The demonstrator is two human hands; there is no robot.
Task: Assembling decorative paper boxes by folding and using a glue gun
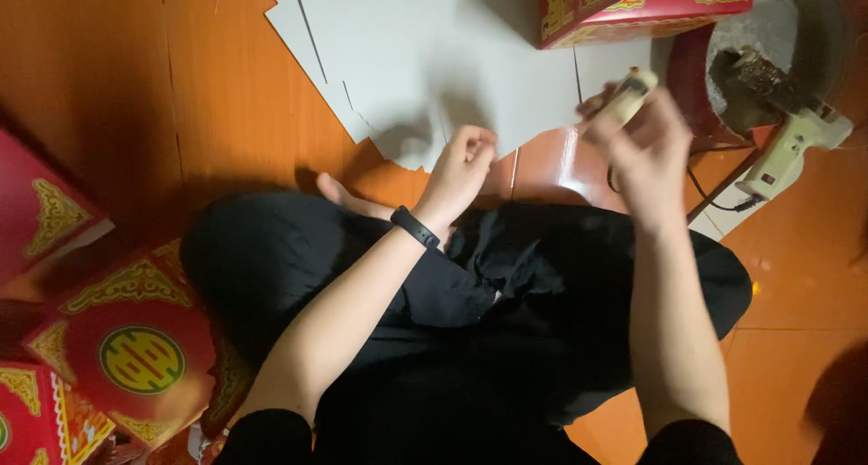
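A pale, blurred glue stick or tool (630,94) is gripped in the right hand (642,140), raised just above the grey card sheets (425,58) spread on the orange floor (136,85); exactly what it is cannot be told through the blur. The left hand (463,167) is curled into a loose fist over the sheet's near edge, and whether anything is pinched inside cannot be told. The hands are held apart. A glue gun (791,149) is propped against the metal bowl (778,31), its cord trailing near the right wrist, so a snag could well tip gun or bowl. Dark, clumped residue is seen inside that bowl. Red and gold boxes (136,338) are stacked at the left, contents hidden
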